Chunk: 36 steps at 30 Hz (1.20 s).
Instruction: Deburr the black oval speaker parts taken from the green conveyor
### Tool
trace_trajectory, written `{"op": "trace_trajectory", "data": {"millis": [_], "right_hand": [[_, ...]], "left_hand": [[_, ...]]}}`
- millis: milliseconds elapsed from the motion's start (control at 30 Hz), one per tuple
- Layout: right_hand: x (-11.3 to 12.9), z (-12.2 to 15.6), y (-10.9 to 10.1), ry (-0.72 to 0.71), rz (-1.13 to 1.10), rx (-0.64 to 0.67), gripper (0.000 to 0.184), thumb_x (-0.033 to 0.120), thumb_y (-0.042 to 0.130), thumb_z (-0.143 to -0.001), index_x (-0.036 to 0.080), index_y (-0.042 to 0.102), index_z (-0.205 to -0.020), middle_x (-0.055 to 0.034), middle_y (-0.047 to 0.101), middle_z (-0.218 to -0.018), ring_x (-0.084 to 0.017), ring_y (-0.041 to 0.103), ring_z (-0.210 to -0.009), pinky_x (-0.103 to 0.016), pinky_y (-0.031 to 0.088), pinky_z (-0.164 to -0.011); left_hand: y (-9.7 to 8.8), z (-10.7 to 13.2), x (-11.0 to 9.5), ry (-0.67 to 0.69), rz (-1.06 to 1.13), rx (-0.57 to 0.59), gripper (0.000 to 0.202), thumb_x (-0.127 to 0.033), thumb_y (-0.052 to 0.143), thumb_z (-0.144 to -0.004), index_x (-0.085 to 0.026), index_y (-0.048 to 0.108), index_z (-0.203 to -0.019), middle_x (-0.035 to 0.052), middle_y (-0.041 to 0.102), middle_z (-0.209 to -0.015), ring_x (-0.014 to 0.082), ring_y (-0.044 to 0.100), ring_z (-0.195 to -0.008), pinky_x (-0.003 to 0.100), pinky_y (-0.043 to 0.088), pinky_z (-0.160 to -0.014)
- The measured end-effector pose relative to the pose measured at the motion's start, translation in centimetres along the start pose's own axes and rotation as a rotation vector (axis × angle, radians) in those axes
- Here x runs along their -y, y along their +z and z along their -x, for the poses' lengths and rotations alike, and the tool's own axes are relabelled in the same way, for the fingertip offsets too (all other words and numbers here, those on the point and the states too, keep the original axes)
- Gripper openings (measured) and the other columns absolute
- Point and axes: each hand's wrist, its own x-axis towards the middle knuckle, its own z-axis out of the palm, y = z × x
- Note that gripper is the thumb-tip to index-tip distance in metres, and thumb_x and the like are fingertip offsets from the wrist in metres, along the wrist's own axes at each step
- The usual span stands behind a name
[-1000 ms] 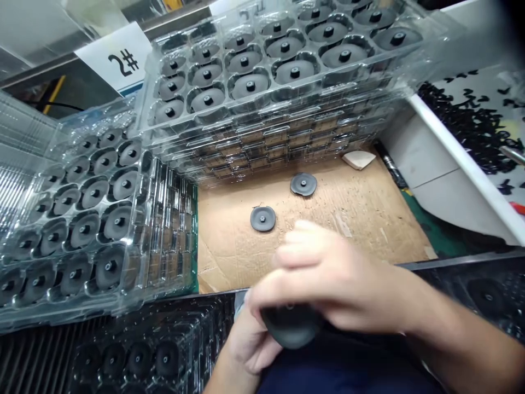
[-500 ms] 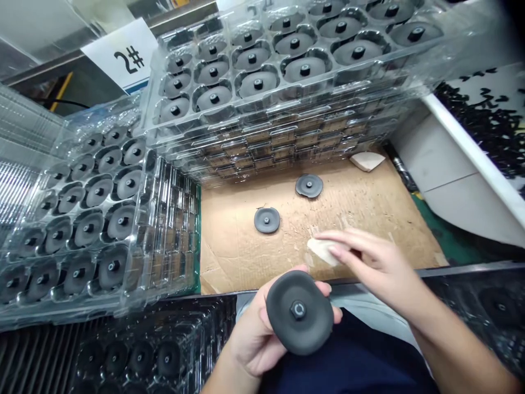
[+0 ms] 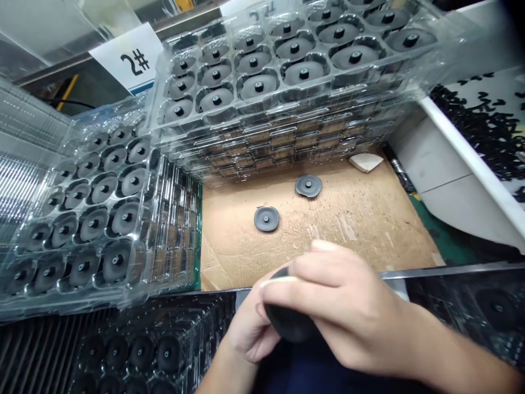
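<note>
My left hand (image 3: 254,323) holds a dark grey, rounded disc (image 3: 289,320) low in front of my body, its fingers around the edge. My right hand (image 3: 344,306) is over the disc's face, fingers curled and slightly blurred. Those fingers hide most of what they grip; the white wedge-shaped pad they held earlier is no longer on the cardboard. On the cardboard (image 3: 229,251) lie two similar discs with small central posts, one nearer disc (image 3: 266,219) and one farther disc (image 3: 309,186).
Clear trays (image 3: 221,123) of discs are stacked behind the cardboard, with another tray stack (image 3: 135,273) at left. Black trays (image 3: 197,334) sit in front. A second white wedge (image 3: 366,162) lies at the back right, beside a white bin (image 3: 463,142) of small black parts.
My right hand has moved left from the cardboard onto the disc, taking the white wedge-shaped pad along. The disc in my left hand has tilted and is partly covered.
</note>
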Motion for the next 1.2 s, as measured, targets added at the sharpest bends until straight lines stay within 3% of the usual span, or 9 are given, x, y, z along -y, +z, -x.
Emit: {"op": "trace_trajectory", "data": {"millis": [167, 267, 433, 533, 667, 800, 900, 1067, 1200], "right_hand": [[1.6, 2.0, 1.2, 0.122, 0.116, -0.217, 0.026, 0.001, 0.046, -0.081, 0.007, 0.063, -0.099, -0.0085, 0.069, -0.075, -0.016, 0.057, -0.06, -0.03, 0.045, -0.061], [1.3, 2.4, 2.1, 0.203, -0.143, -0.266, 0.025, 0.003, 0.049, -0.081, 0.011, 0.066, -0.097, -0.004, 0.066, -0.068, -0.012, 0.056, -0.056, -0.025, 0.046, -0.054], [-1.6, 3.1, 3.8, 0.67, -0.784, -0.438, 0.017, 0.027, 0.055, -0.087, 0.025, 0.069, -0.097, -0.0019, 0.071, -0.087, -0.013, 0.065, -0.074, -0.021, 0.05, -0.059], [-2.5, 3.6, 3.6, 0.825, -0.787, -0.589, 0.02, 0.033, 0.057, -0.087, 0.027, 0.068, -0.103, -0.0016, 0.071, -0.094, -0.014, 0.066, -0.078, -0.021, 0.051, -0.062], [-0.5, 2.6, 2.3, 0.57, -0.322, -0.542, 0.025, 0.022, 0.054, -0.088, 0.032, 0.063, -0.11, 0.0022, 0.068, -0.104, -0.014, 0.064, -0.086, -0.022, 0.049, -0.069], [1.7, 0.6, 1.7, 0.157, -0.038, -0.296, 0.023, 0.011, 0.047, -0.087, 0.014, 0.063, -0.104, -0.0057, 0.069, -0.085, -0.016, 0.061, -0.073, -0.03, 0.048, -0.069], [1.8, -0.3, 1.7, 0.207, -0.138, -0.03, 0.023, 0.009, 0.045, -0.088, 0.015, 0.066, -0.096, -0.003, 0.069, -0.082, -0.014, 0.06, -0.071, -0.028, 0.047, -0.066], [1.3, -1.2, 2.3, 0.175, 0.003, -0.262, 0.026, 0.012, 0.041, -0.09, 0.008, 0.063, -0.104, -0.0074, 0.067, -0.082, -0.017, 0.058, -0.072, -0.033, 0.044, -0.069], [1.7, 0.2, 1.4, 0.156, -0.154, -0.048, 0.022, 0.008, 0.044, -0.089, 0.015, 0.063, -0.1, -0.0012, 0.067, -0.082, -0.012, 0.059, -0.075, -0.025, 0.044, -0.071]], "left_hand": [[0.1, -0.4, 0.1, 0.142, 0.175, 0.014, 0.047, -0.011, 0.083, -0.052, -0.027, 0.071, -0.094, -0.0028, 0.073, -0.097, 0.0161, 0.068, -0.089, 0.021, 0.052, -0.081], [0.3, -0.7, 0.5, 0.218, 0.188, -0.034, 0.042, -0.016, 0.081, -0.058, -0.028, 0.07, -0.096, -0.0022, 0.073, -0.099, 0.0176, 0.067, -0.093, 0.024, 0.052, -0.084], [0.7, -0.5, 0.7, 0.28, 0.228, -0.029, 0.044, -0.008, 0.075, -0.064, -0.029, 0.069, -0.102, -0.0027, 0.072, -0.105, 0.0126, 0.066, -0.096, 0.017, 0.051, -0.082], [1.0, -0.3, 0.5, 0.272, 0.202, -0.017, 0.04, -0.009, 0.076, -0.063, -0.027, 0.07, -0.099, -0.0018, 0.072, -0.102, 0.0151, 0.067, -0.095, 0.016, 0.052, -0.079], [1.4, -0.2, 0.5, 0.264, 0.173, -0.021, 0.042, -0.012, 0.079, -0.06, -0.026, 0.07, -0.099, -0.0011, 0.072, -0.1, 0.0136, 0.066, -0.093, 0.014, 0.051, -0.076], [0.6, -0.2, 0.6, 0.224, 0.118, -0.041, 0.042, -0.022, 0.08, -0.061, -0.026, 0.068, -0.101, 0.0006, 0.07, -0.107, 0.0161, 0.063, -0.099, 0.023, 0.048, -0.09], [-0.1, -0.2, 0.6, 0.255, 0.071, -0.131, 0.048, -0.017, 0.082, -0.056, -0.029, 0.067, -0.099, -0.0019, 0.07, -0.102, 0.0176, 0.065, -0.095, 0.027, 0.049, -0.088], [0.4, 0.3, 0.3, 0.159, 0.032, -0.095, 0.045, -0.027, 0.085, -0.052, -0.022, 0.069, -0.093, 0.0026, 0.072, -0.096, 0.023, 0.062, -0.104, 0.031, 0.044, -0.097], [0.4, 0.6, -0.4, 0.139, 0.072, -0.109, 0.047, -0.016, 0.083, -0.053, -0.026, 0.068, -0.096, -0.0012, 0.071, -0.098, 0.0203, 0.064, -0.097, 0.03, 0.047, -0.092]]}}
